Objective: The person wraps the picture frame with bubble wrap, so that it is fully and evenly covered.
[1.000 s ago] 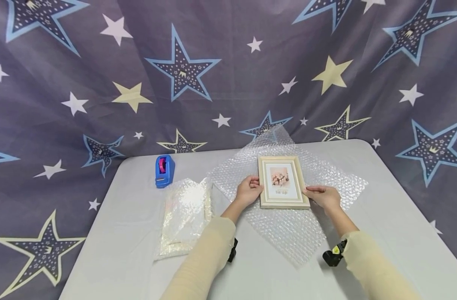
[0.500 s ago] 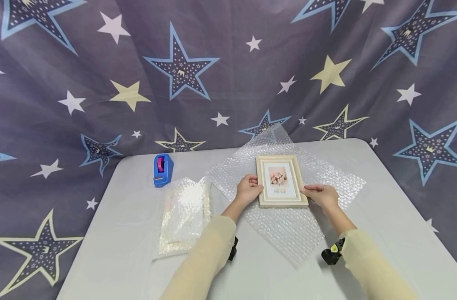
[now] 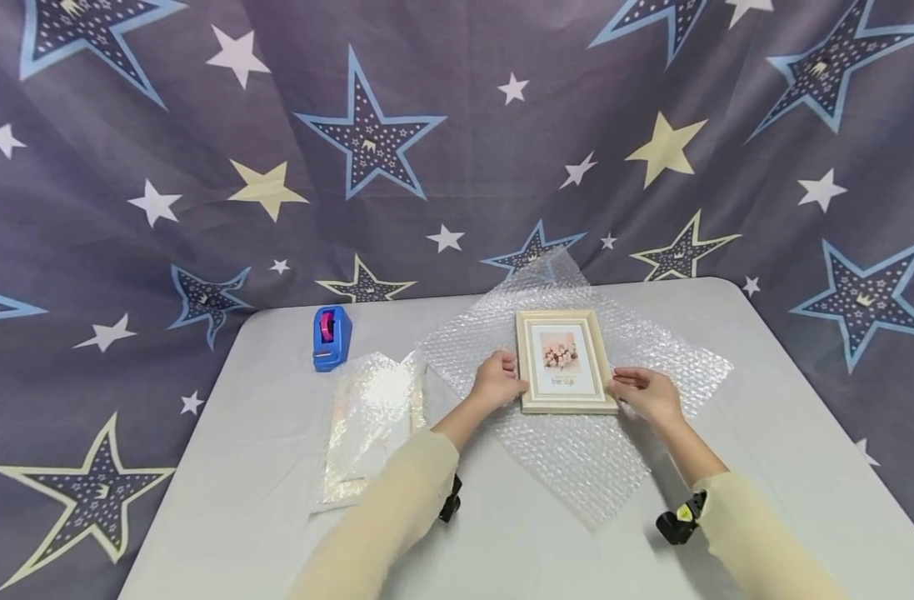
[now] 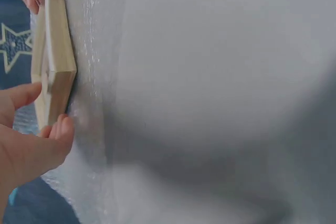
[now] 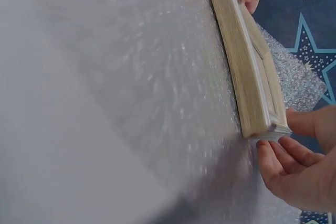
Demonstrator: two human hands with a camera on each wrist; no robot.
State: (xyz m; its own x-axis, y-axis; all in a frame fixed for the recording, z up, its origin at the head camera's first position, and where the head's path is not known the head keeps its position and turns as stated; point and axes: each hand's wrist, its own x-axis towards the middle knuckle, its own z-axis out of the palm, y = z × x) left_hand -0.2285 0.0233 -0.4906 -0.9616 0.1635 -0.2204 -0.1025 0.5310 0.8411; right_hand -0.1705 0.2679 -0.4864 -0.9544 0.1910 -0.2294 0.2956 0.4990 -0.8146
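A cream picture frame (image 3: pixel 530 367) with a pink flower print lies face up on a sheet of bubble wrap (image 3: pixel 569 467), which is spread cornerwise. At the frame's left side, my left hand (image 3: pixel 496 382) has its thumb on the front edge and its fingers along the outer side. My right hand (image 3: pixel 650 395) holds the right side near the lower corner. Low wrist views show the frame's thick pale edge (image 4: pixel 60 40) by the left thumb and fingers, and the lower corner of the frame (image 5: pixel 244 93) between the right thumb and fingers.
Left of the bubble wrap lies a flat bubble-wrapped package (image 3: pixel 370 425). Behind it stands a blue tape dispenser (image 3: pixel 332 337) with a pink roll. All rest on a pale table (image 3: pixel 524 542) before a star-printed curtain (image 3: pixel 457 150).
Both forearms have spread slightly outward, the left to the left and the right to the right. The picture frame stays almost where it was on the bubble wrap. The head view shifts slightly.
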